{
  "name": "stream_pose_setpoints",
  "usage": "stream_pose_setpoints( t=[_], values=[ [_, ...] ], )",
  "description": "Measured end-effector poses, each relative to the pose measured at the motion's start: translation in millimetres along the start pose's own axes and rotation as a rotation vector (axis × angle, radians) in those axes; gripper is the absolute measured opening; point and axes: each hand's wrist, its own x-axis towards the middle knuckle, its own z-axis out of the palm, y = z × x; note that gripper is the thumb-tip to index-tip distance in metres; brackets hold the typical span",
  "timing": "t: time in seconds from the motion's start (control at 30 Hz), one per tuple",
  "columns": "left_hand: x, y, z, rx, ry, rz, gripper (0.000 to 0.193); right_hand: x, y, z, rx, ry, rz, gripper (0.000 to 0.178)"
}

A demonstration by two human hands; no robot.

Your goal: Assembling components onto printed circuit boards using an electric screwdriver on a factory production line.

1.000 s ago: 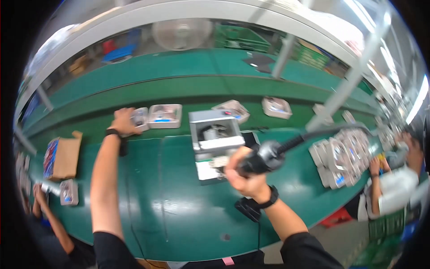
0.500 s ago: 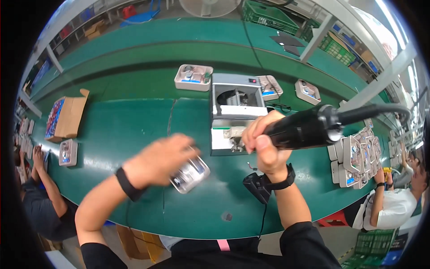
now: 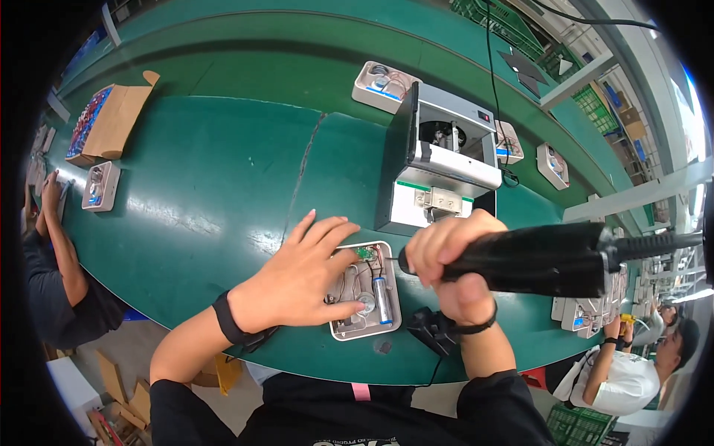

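Note:
A white plastic housing (image 3: 395, 305) lies open side up on the green table in front of me. Inside it are a small green circuit board (image 3: 366, 253), a blue-and-silver cylinder (image 3: 381, 297), a round metal part (image 3: 365, 302) and thin wires. My left hand (image 3: 294, 282) rests over the housing's left side, fingers spread, the thumb by the round part and a finger near the board. Wrapped around a black electric screwdriver (image 3: 535, 260), my right hand (image 3: 457, 260) holds it sideways, its tip by the housing's upper right corner.
A grey screw feeder (image 3: 454, 160) stands just beyond the housing. More filled housings sit behind it and in a stack (image 3: 584, 316) at right. At left are an open cardboard box (image 3: 115, 123) and one housing (image 3: 100, 186). A black block-shaped device (image 3: 433, 331) hangs by my right wrist. Co-workers sit both sides.
The housing has come down onto the table, open side up, and my left hand has spread over it. The screwdriver has moved from the feeder to the housing. The view has turned.

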Motion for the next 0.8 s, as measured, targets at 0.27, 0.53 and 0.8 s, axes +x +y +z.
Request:
stream_pose_setpoints(
  t=[0.27,0.53,0.8],
  values=[
    [-2,-5,8,0.063,0.031,-0.014,0.058,8,18,5,-0.042,-0.044,0.067,0.046],
    [-6,2,8,0.059,0.041,-0.054,0.055,8,30,7,-0.103,-0.059,0.117,0.044],
    [1,9,0,0.199,0.023,0.049,0.057,3,6,-9,-0.220,0.000,0.018,0.044]
  ],
)
